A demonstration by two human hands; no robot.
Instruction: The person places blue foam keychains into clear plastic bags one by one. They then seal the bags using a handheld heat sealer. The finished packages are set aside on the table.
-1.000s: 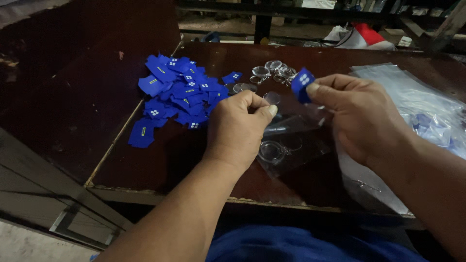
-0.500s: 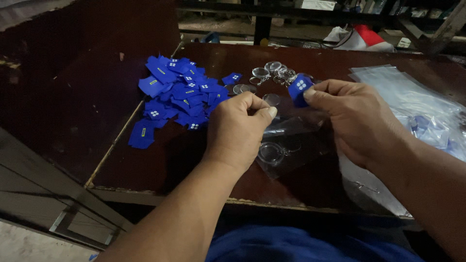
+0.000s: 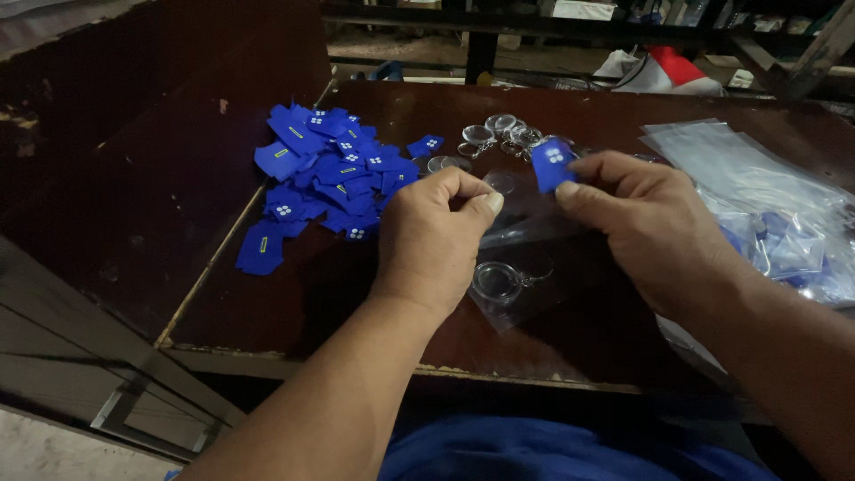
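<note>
My left hand (image 3: 438,239) pinches the edge of a small clear plastic bag (image 3: 521,233) that holds a round clear keyring (image 3: 497,281). My right hand (image 3: 643,223) grips the bag's other side and holds a small blue tag (image 3: 553,163) with white dots between thumb and forefinger, just above the bag's mouth. Both hands hover over the dark brown table (image 3: 294,303).
A heap of blue tags (image 3: 325,174) lies on the table at the left. Several clear round keyrings (image 3: 499,134) sit behind the hands. A stack of clear bags (image 3: 766,214), some filled, lies at the right. A red and white object (image 3: 663,71) is at the back.
My right hand has brought the blue tag down and leftward, closer to the bag's mouth. My left hand has stayed in place.
</note>
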